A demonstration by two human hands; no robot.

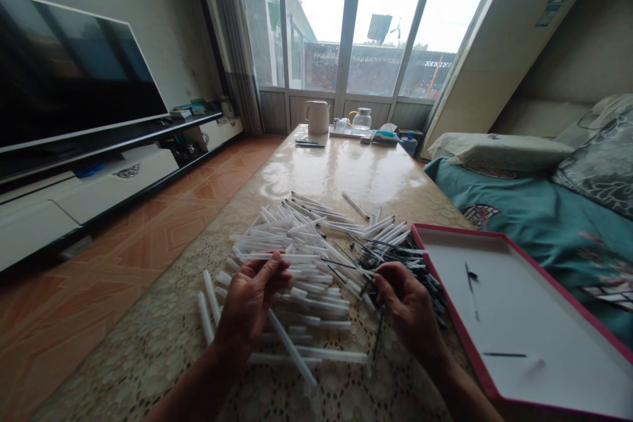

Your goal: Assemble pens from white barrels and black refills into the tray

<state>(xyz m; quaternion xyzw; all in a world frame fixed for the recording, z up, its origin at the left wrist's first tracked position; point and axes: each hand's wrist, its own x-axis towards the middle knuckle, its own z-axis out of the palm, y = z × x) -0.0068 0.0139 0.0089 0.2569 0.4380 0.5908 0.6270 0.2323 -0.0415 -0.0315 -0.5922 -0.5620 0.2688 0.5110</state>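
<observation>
My left hand [250, 300] pinches a white pen barrel [307, 257] between thumb and fingers, its length pointing right. Opposite it, my right hand [408, 306] has its fingers closed on a thin pen refill [342, 264], whose dark end points left toward the barrel. The two appear apart. A heap of white pen barrels [291, 227] spreads beneath and beyond my hands. Dark small parts and refills [430, 287] lie in a pile beside my right hand. One loose barrel [293, 348] slants across others near my left wrist.
A shallow red-rimmed tray [459, 231] stands at the right, with a few dark pen parts [504, 355] in it. At the table's far end are a beige jug [318, 117], a glass pot [362, 120] and a tissue pack [384, 137]. A bed or sofa adjoins the right side.
</observation>
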